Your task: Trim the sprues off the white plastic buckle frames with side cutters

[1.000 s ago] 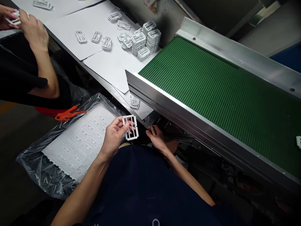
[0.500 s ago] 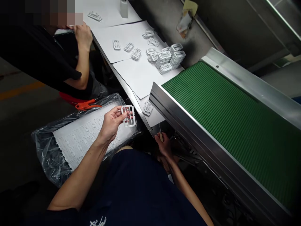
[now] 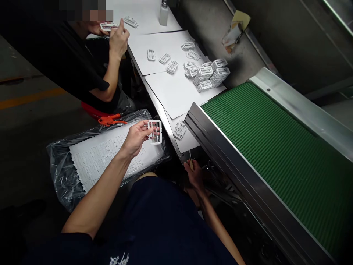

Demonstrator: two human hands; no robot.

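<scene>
My left hand is shut on a white plastic rectangular frame with slotted bars, raising it above a white sheet of die-cut shapes. That sheet lies on clear plastic film. My right hand pinches a small trimming knife with a tan handle, its thin metal tip pointing up, close to the table's edge. A single white part lies on paper just beyond that hand.
A co-worker's hands work a white part at the far table. Stacks of white parts stand on paper sheets, beside a green conveyor belt with a steel side rail. An orange cutting tool rests by the film.
The whole view has swung, so the table and conveyor sit further right. My hands keep the same hold on the white frame and knife. The co-worker's hand has risen from the part.
</scene>
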